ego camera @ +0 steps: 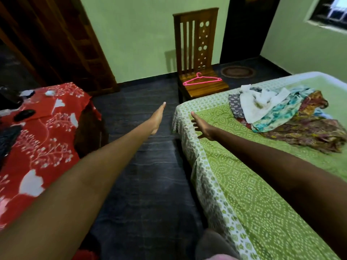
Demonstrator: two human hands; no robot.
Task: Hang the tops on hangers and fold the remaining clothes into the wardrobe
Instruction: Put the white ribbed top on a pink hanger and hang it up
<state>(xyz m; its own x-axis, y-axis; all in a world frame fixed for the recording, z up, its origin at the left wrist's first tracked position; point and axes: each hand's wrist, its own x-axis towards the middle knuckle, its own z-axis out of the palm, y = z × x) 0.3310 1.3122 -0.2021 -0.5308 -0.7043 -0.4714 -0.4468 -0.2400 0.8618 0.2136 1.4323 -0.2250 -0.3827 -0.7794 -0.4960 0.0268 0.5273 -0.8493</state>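
While nothing is picked up yet, status:
step: start, reaching out; no top hung, nothing folded.
left hand: fingers straight, released, over the floor, holds nothing.
right hand: fingers spread, empty, over the bed edge.
clothes pile: on the bed, ahead-right of my right fingers.
hanger: flat on the chair seat, beyond both fingertips; long axis left-right, hook toward the chair back.
wardrobe: far left of my left fingers.
next: probably grab the hanger, then a top.
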